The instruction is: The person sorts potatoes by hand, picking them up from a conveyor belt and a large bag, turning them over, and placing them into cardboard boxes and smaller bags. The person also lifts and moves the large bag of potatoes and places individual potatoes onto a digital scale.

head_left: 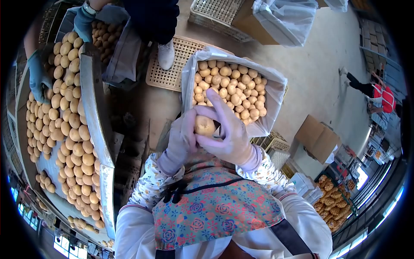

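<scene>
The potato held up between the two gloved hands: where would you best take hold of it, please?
Probably across the rounded middle of the potato, coming from the camera-facing side: the left hand wraps its left, the right hand its right and top, leaving only that face bare.

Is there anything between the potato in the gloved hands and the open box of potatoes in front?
Nothing visible does. The left hand and right hand hold the potato together at the near edge of the box. Its top is open, with the plastic liner folded outward.
</scene>
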### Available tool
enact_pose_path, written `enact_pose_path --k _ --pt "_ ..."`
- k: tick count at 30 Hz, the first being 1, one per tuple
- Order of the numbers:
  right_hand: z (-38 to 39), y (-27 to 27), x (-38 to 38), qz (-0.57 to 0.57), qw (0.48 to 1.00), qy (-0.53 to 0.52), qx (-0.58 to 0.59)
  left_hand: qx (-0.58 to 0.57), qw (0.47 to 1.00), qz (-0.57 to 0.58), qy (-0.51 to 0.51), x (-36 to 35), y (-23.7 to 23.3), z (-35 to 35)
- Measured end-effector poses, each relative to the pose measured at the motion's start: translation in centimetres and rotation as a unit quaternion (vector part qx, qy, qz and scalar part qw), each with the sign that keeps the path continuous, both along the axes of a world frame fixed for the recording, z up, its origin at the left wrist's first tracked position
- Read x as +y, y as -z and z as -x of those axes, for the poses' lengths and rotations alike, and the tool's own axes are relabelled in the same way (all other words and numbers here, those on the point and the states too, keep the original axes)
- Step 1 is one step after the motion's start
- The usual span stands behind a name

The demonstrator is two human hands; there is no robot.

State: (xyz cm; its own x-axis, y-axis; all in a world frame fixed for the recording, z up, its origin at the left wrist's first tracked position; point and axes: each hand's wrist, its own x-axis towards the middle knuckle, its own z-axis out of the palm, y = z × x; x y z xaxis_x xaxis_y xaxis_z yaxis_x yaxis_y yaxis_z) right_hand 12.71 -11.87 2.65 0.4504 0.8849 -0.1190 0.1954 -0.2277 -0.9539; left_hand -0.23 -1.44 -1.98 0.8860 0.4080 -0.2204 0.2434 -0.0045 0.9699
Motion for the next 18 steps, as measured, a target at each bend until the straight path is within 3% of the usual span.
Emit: enact_pose_path --k 3,8,13,15,18 --pt "-0.2 -1.0 0.9 -0.012 0.996 -0.011 -0.084 0.095 0.983 0.156 -0.015 0.4 -0.9 0.5" --pt "0.1 -0.4 0.9 -0.016 0.996 -0.018 -0.082 0.062 0.941 0.315 -0.112 -0.1 -1.4 -1.0" --pt "0.6 -0.4 0.7 -0.015 0.997 -0.021 -0.079 0.07 0.991 0.102 0.058 0.7 -0.4 0.6" --pt "0.9 -1.1 0.8 -0.012 0.998 0.007 -0.066 0.048 0.99 0.115 0.06 0.9 -1.0 0.7" --pt "1.2 -1.6 0.9 -0.008 0.996 0.004 -0.093 0.032 0.968 0.246 -0.038 0.6 -2.0 0.3"
